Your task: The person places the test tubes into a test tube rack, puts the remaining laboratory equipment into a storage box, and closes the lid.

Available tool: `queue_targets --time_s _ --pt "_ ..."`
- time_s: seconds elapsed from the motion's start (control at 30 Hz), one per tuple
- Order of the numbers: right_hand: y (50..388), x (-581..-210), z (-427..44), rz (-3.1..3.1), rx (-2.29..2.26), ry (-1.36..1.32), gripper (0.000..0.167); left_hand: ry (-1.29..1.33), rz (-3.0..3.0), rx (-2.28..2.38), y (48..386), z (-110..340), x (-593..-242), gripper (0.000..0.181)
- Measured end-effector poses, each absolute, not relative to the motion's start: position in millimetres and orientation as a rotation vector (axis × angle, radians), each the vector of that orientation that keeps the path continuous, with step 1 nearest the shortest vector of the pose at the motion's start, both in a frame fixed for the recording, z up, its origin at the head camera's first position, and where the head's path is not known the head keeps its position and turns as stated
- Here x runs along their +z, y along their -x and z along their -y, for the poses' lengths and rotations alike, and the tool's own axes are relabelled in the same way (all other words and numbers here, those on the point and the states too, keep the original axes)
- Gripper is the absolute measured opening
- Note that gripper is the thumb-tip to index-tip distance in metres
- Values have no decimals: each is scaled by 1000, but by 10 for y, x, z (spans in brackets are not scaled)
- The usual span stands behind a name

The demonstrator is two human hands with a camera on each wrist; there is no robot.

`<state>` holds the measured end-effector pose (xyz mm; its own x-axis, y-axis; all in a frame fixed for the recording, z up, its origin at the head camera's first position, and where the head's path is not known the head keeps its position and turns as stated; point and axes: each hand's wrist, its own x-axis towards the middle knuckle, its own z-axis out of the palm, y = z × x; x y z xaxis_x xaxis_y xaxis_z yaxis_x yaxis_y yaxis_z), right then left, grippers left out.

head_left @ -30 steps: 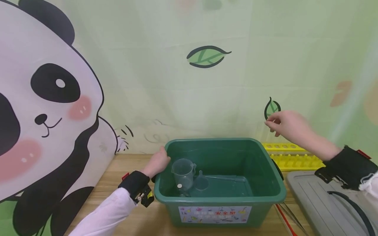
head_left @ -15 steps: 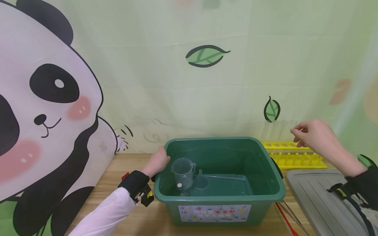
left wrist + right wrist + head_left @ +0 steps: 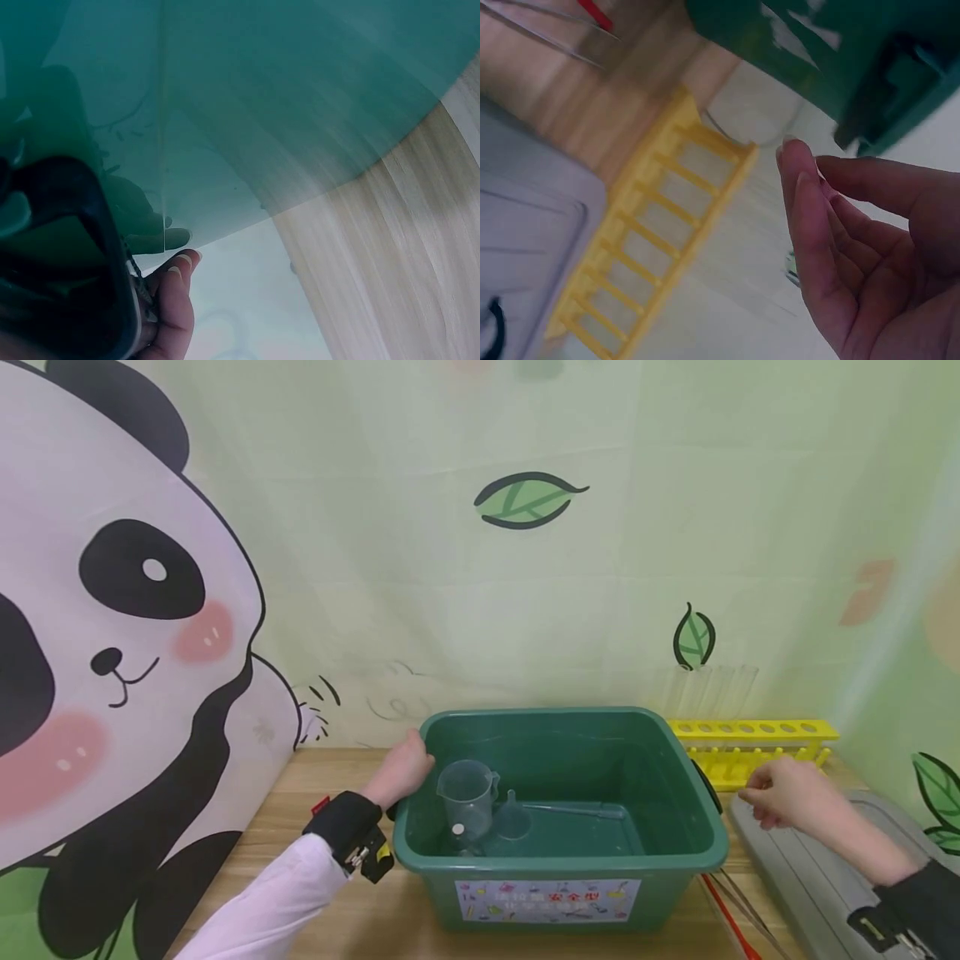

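Observation:
At the left end of the green plastic bin (image 3: pixel 555 865), my left hand (image 3: pixel 402 770) grips the rim and handle. Its fingers (image 3: pixel 176 307) bend against the bin's outer wall in the left wrist view. My right hand (image 3: pixel 795 793) hovers over the grey lid, in front of the yellow test tube rack (image 3: pixel 750 728). Its fingers are loosely curled with nothing visible between them, and the rack (image 3: pixel 679 199) lies beyond them in the right wrist view. Several clear test tubes (image 3: pixel 708 693) stand upright in the rack. Inside the bin are a clear measuring jug (image 3: pixel 467 802) and a small funnel (image 3: pixel 513 822).
A long clear plastic piece (image 3: pixel 573 811) and a white-capped small container (image 3: pixel 457 830) also lie in the bin. The grey lid (image 3: pixel 795 881) rests on the table at right. Between bin and lid lie a red-handled stick (image 3: pixel 723 906) and metal tongs or tweezers (image 3: pixel 750 914).
My right hand has moved right and down from above the rack to over the grey lid, uncovering the test tubes. My left hand keeps its grip on the bin.

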<state>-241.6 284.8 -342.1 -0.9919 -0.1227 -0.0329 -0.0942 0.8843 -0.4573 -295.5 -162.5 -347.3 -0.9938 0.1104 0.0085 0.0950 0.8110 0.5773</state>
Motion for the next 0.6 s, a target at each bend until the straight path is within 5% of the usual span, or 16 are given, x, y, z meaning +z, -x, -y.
queue_targets --time_s 0.6 --pt "2093 -4278 -2597 -2724 -628 92 23 -167 -2957 969 2951 1647 -3492 46"
